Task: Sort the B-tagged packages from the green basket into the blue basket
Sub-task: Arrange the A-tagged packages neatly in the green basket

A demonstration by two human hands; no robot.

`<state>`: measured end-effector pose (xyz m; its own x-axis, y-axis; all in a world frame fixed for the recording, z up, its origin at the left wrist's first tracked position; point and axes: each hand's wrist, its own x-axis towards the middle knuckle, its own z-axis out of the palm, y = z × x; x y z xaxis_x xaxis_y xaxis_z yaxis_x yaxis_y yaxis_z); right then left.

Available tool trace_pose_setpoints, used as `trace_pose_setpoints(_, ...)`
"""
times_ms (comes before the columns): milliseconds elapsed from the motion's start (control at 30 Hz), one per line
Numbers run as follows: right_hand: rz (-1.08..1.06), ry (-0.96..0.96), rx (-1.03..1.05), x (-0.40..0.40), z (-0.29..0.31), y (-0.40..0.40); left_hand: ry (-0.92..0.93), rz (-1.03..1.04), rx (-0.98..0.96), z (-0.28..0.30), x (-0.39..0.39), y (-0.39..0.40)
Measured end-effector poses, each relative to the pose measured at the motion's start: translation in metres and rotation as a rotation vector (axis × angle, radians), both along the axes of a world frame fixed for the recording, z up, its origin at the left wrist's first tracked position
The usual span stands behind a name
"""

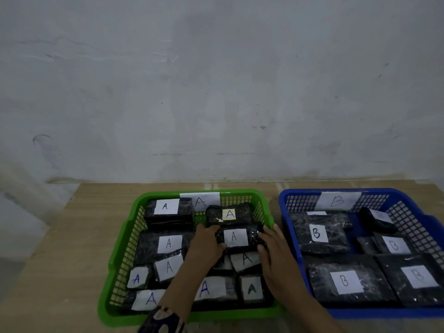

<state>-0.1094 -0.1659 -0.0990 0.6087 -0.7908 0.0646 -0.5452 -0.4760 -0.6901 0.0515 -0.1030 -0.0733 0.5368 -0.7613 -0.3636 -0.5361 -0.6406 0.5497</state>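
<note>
A pale, scuffed wall (216, 80) fills the upper half of the view. Below it, a light wooden table (60, 236) runs across the frame, and two plastic mesh baskets sit on it side by side, near each other but not touching.

The green basket (115, 267) is on the left. A paper sign marked A (200, 201) hangs on its far wall. Inside lie about ten black packages wrapped in shiny plastic, each with a white or pale paper tag, and every tag that can be read shows an A. No B tag is visible among them.

The blue basket (413, 212) is on the right, with a paper sign marked B (340, 200) on its far wall. It holds several black packages tagged B, including a large one at the near middle (346, 282), another at the near right (419, 277), one at the far left (319, 233), one at mid right (394, 245), and a small one tilted at the far right whose tag is too blurred to read (378, 218).

Both hands reach into the green basket and hold one package tagged A (236, 237) in its right middle part. The left hand (207, 243) grips the package's left end, fingers curled around it. The right hand (272, 251) holds the right end, thumb curled at the near edge and fingers lying along the side. A dark patterned sleeve (161, 320) covers the left wrist at the bottom edge.
</note>
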Motion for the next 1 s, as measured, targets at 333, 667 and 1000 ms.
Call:
trace_pose_setpoints(333, 0.002, 0.016, -0.045, -0.002, -0.003, -0.001, -0.106, 0.091, -0.138, 0.011, 0.0, 0.012)
trace_pose_setpoints(667, 0.034, 0.004, -0.413, 0.016, -0.004, 0.021, -0.203, 0.32, -0.475, 0.011, 0.026, 0.086)
trace_pose_setpoints(1000, 0.121, -0.028, -0.409, 0.044, -0.006, 0.05, -0.322, 0.071, 0.023, -0.011, 0.044, 0.122)
